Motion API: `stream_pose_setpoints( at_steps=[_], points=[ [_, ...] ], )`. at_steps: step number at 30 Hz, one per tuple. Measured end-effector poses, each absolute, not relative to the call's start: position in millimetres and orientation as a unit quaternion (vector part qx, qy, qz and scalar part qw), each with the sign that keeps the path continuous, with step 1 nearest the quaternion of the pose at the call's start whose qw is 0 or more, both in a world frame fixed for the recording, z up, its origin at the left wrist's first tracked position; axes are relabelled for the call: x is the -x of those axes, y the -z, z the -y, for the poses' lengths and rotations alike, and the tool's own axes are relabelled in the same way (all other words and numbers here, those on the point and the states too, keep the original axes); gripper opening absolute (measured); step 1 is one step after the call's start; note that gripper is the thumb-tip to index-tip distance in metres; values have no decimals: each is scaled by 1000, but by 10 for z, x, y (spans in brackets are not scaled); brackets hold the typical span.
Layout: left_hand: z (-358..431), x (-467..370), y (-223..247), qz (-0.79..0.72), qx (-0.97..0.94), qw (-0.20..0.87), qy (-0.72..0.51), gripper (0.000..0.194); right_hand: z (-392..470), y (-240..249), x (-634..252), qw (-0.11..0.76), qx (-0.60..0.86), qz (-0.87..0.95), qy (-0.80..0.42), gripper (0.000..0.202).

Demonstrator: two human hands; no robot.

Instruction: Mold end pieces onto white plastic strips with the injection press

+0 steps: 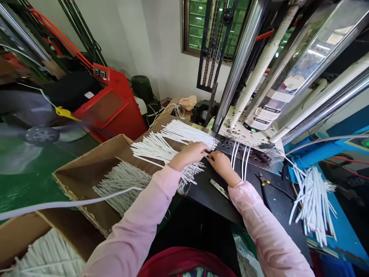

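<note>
My left hand (196, 151) is closed in a pinch above the near ends of a bundle of white cables (154, 148). Close beside it, my right hand (221, 162) is also closed, its fingertips almost meeting the left ones. A small piece between the fingertips is too hidden to name. One long white cable (72, 202) comes in from the left and passes behind my left forearm, towards the hands. Another bundle of white cables (187, 131) lies just beyond. Right of my hands, several white cables (245, 159) run out from the machine's metal plate (261, 156). A flat metal strip (219, 188) lies below my right wrist.
Black-handled cutters (263, 188) lie on the dark table (284, 200). More white cables (314, 204) hang over the blue surface at right. Cardboard boxes (67, 169) with cables stand at left, near a spinning fan (43, 134). The press column (242, 65) rises behind the table.
</note>
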State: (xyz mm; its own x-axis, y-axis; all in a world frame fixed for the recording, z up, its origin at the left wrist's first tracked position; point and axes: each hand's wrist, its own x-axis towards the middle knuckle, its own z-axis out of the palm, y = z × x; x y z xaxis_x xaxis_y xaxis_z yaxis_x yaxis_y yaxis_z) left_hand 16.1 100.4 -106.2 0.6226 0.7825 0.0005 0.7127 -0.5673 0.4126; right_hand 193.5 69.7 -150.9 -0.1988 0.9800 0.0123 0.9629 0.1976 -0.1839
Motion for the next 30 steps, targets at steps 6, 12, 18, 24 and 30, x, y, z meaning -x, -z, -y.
stream_pose_setpoints(
  at_steps=[6,12,18,24,30],
  points=[
    [-1397,-568,1446,-442,-876,167,-94,10,-268,1411,-2300,3,607,794,24,18],
    [-1391,-450,1443,-427,-867,202,-160,14,296,1466,-3163,28,591,797,120,21],
    [-1322,-325,1066,-411,-828,253,-286,18,757,1301,-3666,353,692,573,262,26],
    [-565,-145,350,-291,-705,163,-626,21,1179,1218,-3345,543,697,444,150,25],
    [277,513,-86,-239,-813,126,-515,32,1364,1603,-2746,410,681,596,-113,16]
  ],
)
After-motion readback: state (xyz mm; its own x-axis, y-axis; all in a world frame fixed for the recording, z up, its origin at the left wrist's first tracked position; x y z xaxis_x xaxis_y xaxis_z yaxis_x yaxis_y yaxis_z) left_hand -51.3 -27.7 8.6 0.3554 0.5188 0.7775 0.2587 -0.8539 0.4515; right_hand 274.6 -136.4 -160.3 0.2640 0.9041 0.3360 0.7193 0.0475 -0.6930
